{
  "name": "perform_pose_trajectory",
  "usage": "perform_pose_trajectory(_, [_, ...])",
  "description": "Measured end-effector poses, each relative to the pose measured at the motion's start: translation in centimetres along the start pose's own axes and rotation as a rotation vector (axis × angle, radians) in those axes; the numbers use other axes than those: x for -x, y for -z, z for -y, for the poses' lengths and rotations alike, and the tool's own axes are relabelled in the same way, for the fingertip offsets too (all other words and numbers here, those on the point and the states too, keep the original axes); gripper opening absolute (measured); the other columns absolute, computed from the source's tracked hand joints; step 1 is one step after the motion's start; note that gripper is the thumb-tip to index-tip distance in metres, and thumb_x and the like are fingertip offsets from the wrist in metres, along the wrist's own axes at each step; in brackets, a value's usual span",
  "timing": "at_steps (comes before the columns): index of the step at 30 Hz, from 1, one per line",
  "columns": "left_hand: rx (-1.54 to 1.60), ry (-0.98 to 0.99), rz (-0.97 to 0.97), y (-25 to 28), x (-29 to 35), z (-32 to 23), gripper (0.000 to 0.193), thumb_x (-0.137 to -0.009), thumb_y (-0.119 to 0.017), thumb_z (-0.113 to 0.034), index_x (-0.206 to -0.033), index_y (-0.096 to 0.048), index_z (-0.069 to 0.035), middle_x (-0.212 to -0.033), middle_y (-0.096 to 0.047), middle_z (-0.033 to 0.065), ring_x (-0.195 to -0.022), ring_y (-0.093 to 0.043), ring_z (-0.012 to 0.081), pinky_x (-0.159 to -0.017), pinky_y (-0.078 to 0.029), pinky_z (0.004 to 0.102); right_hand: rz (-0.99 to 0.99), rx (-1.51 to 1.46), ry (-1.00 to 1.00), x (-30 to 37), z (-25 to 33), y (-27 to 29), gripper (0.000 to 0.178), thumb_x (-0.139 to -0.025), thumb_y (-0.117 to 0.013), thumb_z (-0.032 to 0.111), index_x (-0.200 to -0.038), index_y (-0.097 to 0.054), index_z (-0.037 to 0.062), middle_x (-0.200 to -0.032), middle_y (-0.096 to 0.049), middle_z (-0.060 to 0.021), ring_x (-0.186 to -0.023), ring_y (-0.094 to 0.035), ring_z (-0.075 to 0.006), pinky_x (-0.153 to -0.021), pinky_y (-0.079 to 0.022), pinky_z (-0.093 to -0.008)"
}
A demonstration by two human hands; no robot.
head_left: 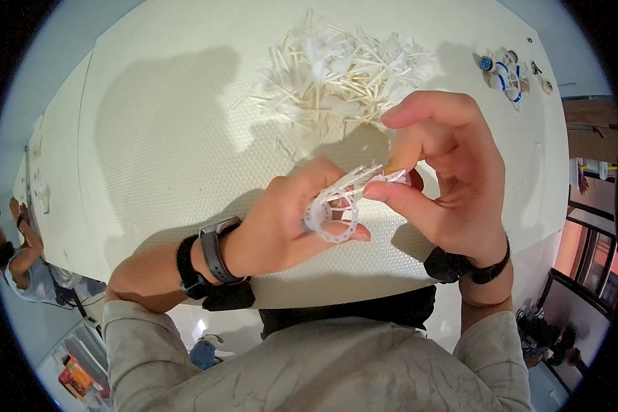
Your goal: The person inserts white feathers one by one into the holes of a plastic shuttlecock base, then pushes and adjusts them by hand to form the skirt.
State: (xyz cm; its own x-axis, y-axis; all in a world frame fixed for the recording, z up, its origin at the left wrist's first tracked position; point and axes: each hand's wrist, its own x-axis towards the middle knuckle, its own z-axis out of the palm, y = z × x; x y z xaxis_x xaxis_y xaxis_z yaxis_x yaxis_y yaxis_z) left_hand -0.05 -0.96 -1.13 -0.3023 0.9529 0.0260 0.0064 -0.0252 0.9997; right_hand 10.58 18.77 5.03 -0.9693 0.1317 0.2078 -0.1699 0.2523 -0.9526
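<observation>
My left hand (271,223) is closed around a white ring-shaped frame (318,215) with holes along its rims and thin struts between them. Slim white quill-like strips stick out from the frame toward the right. At the right side of the frame, the thumb and fingertips of my right hand (463,172) pinch a small white feather-like piece (393,178); its exact shape is partly hidden by the fingers. Beyond both hands lies a loose heap of white feathers (350,79) with pale, stiff quills, tangled over one another.
The white textured table (158,144) stretches under my hands. Small blue-and-white ring-like items (507,79) lie at its far right. At the far left another person (24,264) has hands on the table edge. Shelves and a window frame (594,257) stand to the right.
</observation>
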Motion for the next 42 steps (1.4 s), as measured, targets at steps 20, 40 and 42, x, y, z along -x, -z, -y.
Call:
perform_pose_trajectory(20, [0.738,0.317,0.501,1.8,-0.2,0.0,0.037,-0.09,-0.075,-0.016,-0.119,-0.056,-0.005,-0.099,-0.057,-0.0011,-0.091,-0.053,0.0093,-0.083,-0.045,0.027,0.109,0.096,0.344,-0.7,-0.4,1.0,0.049,-0.069,-0.077,-0.01,-0.114,-0.059,-0.0001,-0.087,-0.072,-0.0116,-0.069,-0.066,-0.0184,-0.065,-0.047,-0.0299])
perform_pose_trajectory(40, [-0.514,-0.119,-0.014,0.2,-0.1,-1.1,0.045,-0.082,-0.082,-0.029,-0.105,-0.053,-0.004,-0.086,-0.069,0.0147,-0.076,-0.072,0.0267,-0.064,-0.053,0.0307,-0.025,0.009,-0.187,0.0,0.9,-0.5,0.062,-0.075,-0.073,-0.01,-0.13,-0.048,0.002,-0.065,-0.053,0.0042,-0.059,-0.05,-0.0026,-0.056,-0.036,-0.0181])
perform_pose_trajectory(42, [-0.44,-0.098,-0.133,-0.1,-0.1,-1.3,0.039,-0.083,-0.078,-0.026,-0.105,-0.053,-0.005,-0.082,-0.069,0.014,-0.072,-0.069,0.0358,-0.059,-0.053,0.0373,-0.057,-0.019,-0.253,0.0,0.7,-0.7,0.063,-0.076,-0.071,-0.01,-0.132,-0.046,0.0014,-0.066,-0.054,0.004,-0.06,-0.05,-0.0019,-0.057,-0.036,-0.0176])
